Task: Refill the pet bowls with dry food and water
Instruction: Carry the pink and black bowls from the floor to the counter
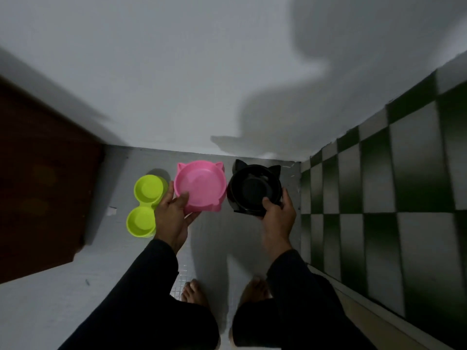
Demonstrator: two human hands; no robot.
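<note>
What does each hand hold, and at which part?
The left hand grips the pink bowl at its near-left rim. The right hand grips the black bowl at its near-right rim.

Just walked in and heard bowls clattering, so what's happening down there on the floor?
A person is crouched by the wall with a pet bowl in each hand. The left hand grips the near rim of the pink bowl, and the right hand grips the black bowl; both have cat ears. A green double bowl sits untouched on the floor to the left. The pink and green bowls look empty, with no food or water visible; the black one is too dark to tell.
</note>
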